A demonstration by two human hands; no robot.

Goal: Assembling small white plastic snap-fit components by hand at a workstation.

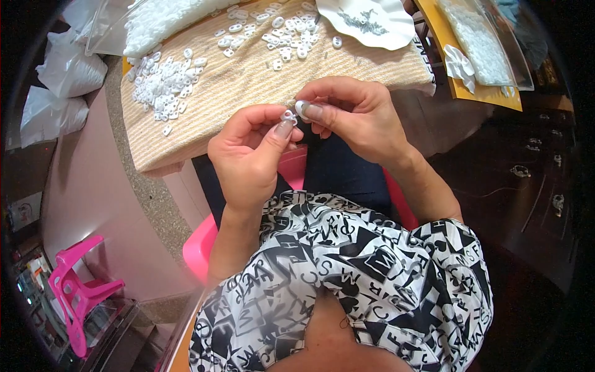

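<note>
Both of my hands meet over the near edge of a table covered with a striped beige cloth (229, 87). My left hand (248, 152) pinches a small white plastic piece with holes (289, 116) between thumb and fingers. Close beside it, my right hand (365, 118) grips a white rounded plastic piece (300, 109) by thumb and forefinger. The two pieces are almost touching; whether they are in contact I cannot tell. A heap of small white plastic pieces (162, 87) lies on the cloth at the left, and more loose white pieces (294, 36) are spread across the far middle.
A white wavy-rimmed dish (400, 36) at the far right holds small dark bits. Clear containers of white pieces stand at the far left (170, 25) and right (480, 49). White plastic bags (65, 71) sit left of the table. A pink stool (87, 288) stands lower left.
</note>
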